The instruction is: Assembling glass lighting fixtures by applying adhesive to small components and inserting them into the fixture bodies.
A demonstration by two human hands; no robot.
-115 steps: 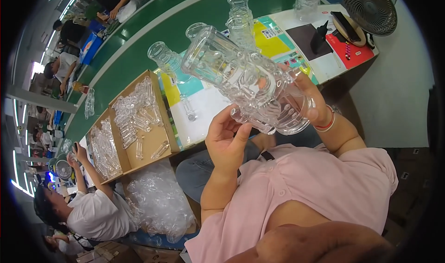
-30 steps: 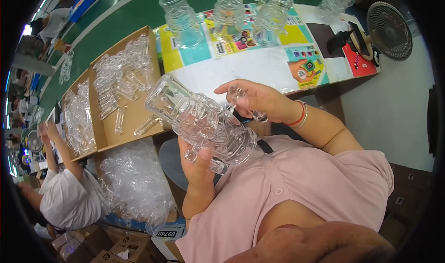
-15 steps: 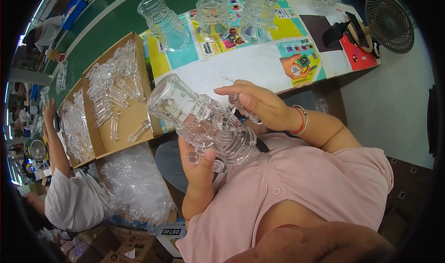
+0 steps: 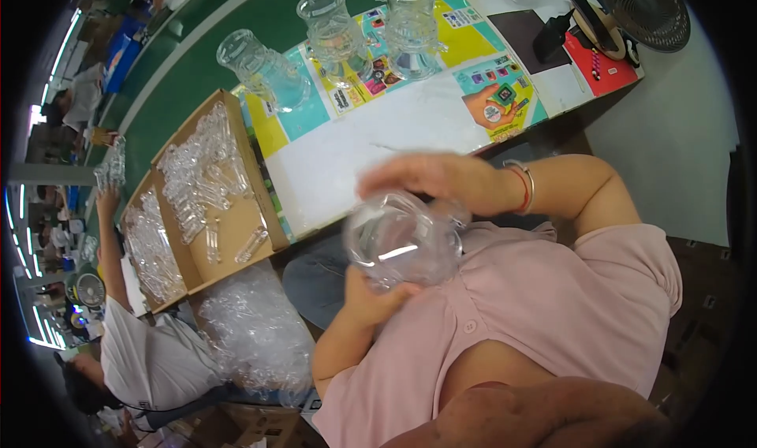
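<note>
Through the head camera I had a clear glass jar (image 4: pixel 404 241) in front of the pink shirt (image 4: pixel 544 306), just off the near edge of the worktop (image 4: pixel 272 14), its round mouth turned up toward me. Of the hands, the left hand (image 4: pixel 374 296) was grasping it from below, the thumb along its side. The right hand (image 4: pixel 443 181) was blurred over the jar's far side; I could not tell whether it gripped anything.

Beyond them lay a white sheet (image 4: pixel 331 168) with coloured printed panels along its far part, where more glass jars (image 4: pixel 335 38) stood upright. To the left, I saw small glass pieces (image 4: pixel 197 188) heaped in a divided cardboard box (image 4: pixel 230 247), with clear plastic bags (image 4: pixel 256 330) below it. Farther left, a co-worker (image 4: pixel 154 345) in white stretched out an arm. At far right stood a black bottle (image 4: pixel 552 42) and a fan (image 4: pixel 648 10).
</note>
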